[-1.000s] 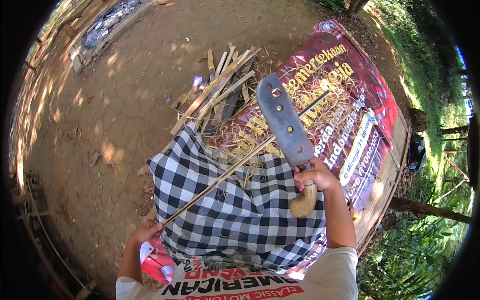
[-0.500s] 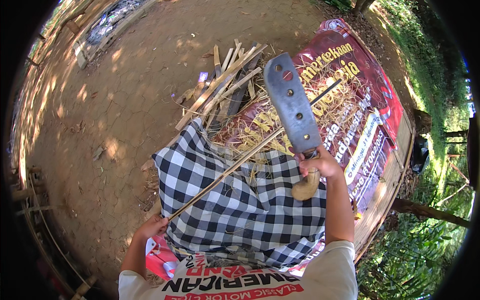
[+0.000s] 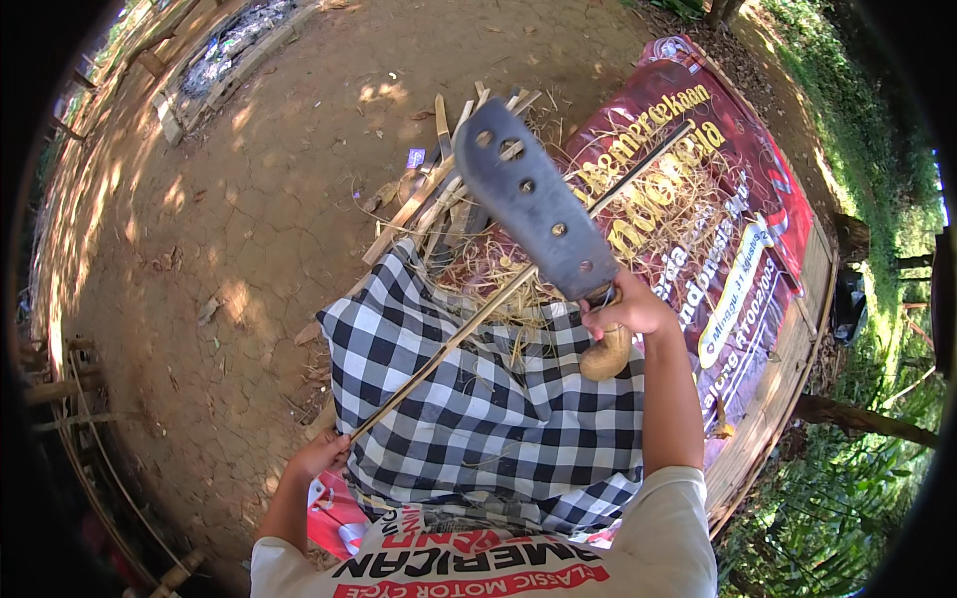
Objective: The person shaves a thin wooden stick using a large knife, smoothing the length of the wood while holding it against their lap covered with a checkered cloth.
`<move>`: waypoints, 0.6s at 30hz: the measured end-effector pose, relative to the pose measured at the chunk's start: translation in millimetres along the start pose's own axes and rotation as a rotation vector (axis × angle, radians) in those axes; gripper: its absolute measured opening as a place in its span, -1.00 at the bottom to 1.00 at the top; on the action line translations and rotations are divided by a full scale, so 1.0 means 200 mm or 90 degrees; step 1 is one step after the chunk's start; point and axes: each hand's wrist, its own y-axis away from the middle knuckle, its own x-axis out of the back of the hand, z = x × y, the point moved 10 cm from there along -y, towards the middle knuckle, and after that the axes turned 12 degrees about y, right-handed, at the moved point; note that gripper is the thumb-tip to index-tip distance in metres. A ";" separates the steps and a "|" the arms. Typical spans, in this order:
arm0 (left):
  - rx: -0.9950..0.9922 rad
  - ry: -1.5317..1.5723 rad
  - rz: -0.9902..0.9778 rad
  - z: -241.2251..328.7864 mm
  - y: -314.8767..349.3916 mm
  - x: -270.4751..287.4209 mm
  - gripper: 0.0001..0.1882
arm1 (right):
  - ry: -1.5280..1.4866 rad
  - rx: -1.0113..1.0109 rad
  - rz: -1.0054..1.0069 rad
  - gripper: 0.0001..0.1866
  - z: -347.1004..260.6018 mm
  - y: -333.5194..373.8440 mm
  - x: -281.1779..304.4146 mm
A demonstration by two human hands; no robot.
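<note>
In my right hand (image 3: 638, 307) is a machete, held by its curved wooden handle (image 3: 606, 356). Its broad grey blade (image 3: 528, 194), pierced by a row of holes, points up and to the left. My left hand (image 3: 324, 452) grips one end of a long thin bamboo strip (image 3: 439, 361). That strip runs diagonally up to the right and passes behind the blade, its dark far end lying over the banner. Whether the blade touches the strip I cannot tell. Over my lap lies a black-and-white checked cloth (image 3: 478, 419).
Beyond the cloth, a dark red printed banner (image 3: 753, 199) covers a bamboo platform (image 3: 773, 399), with curly shavings (image 3: 658, 214) strewn on it. Split wood strips (image 3: 414, 214) are heaped at its left on bare earth (image 3: 199, 299). A pole (image 3: 862, 419) juts out at the right.
The machete blade has tilted further left, and my right hand has shifted slightly up and left. The strip and my left hand appear slightly further right as the whole view shifts.
</note>
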 end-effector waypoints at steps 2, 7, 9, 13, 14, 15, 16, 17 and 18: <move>-0.015 0.010 0.000 0.00 0.02 0.00 -0.43 | -0.070 0.035 0.090 -0.55 -0.04 0.01 0.11; -0.010 0.030 -0.032 -0.04 -0.01 0.00 -0.43 | -0.044 -0.058 0.020 -0.62 0.10 -0.02 -0.06; 0.006 0.037 -0.020 -0.04 0.00 0.00 -0.43 | 0.127 -0.101 -0.104 -0.68 0.19 -0.03 -0.27; -0.018 0.038 -0.008 -0.04 0.00 0.00 -0.45 | 0.279 -0.058 -0.163 -0.74 0.08 -0.05 -0.35; -0.007 0.043 0.007 -0.04 0.00 0.00 -0.46 | 0.254 -0.066 -0.154 -0.73 0.05 -0.06 -0.31; -0.002 0.050 0.023 -0.04 0.00 0.00 -0.46 | 0.230 -0.044 -0.117 -0.77 0.00 -0.06 -0.26; 0.003 0.066 0.030 -0.06 -0.01 0.02 -0.47 | 0.205 -0.022 -0.082 -0.81 -0.05 -0.06 -0.22; 0.007 0.081 0.036 -0.09 -0.02 0.03 -0.48 | 0.131 -0.015 -0.059 -0.81 -0.06 -0.06 -0.22; 0.010 0.099 0.041 -0.10 -0.03 0.03 -0.48 | 0.059 -0.007 -0.036 -0.82 -0.05 -0.05 -0.21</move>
